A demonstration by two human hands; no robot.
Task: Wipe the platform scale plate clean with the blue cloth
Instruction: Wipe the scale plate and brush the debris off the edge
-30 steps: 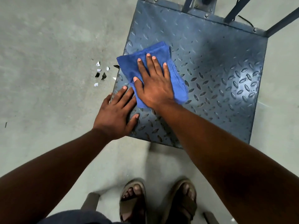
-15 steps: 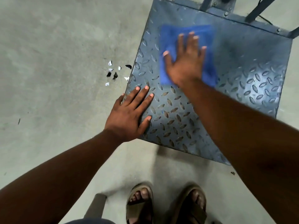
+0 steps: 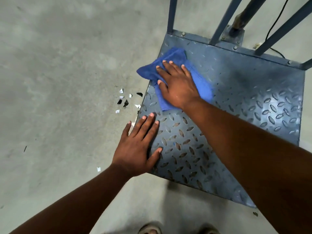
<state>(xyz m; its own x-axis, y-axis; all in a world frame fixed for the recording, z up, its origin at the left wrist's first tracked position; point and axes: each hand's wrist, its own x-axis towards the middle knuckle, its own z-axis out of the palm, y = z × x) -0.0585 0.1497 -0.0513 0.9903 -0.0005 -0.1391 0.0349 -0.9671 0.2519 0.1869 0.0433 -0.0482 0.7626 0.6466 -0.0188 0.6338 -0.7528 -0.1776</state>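
Note:
The platform scale plate (image 3: 253, 102) is a blue-grey square of tread-pattern metal lying on the floor. A crumpled blue cloth (image 3: 170, 58) lies on its left part, one corner hanging over the plate's left edge. My right hand (image 3: 177, 85) presses flat on the cloth, fingers spread and pointing up-left. My left hand (image 3: 138, 146) rests palm down with fingers apart on the plate's near-left corner, holding nothing.
Grey-blue frame bars (image 3: 222, 19) and a pole rise from the plate's far edge, with a black cable (image 3: 273, 22) beside them. Small white and black scraps (image 3: 125, 100) lie on the concrete floor left of the plate. My sandalled feet (image 3: 150, 229) show at the bottom.
My right hand has swept the cloth from the plate's upper middle to its left edge, where the cloth has bunched up. The view has shifted. My left hand stays on the corner.

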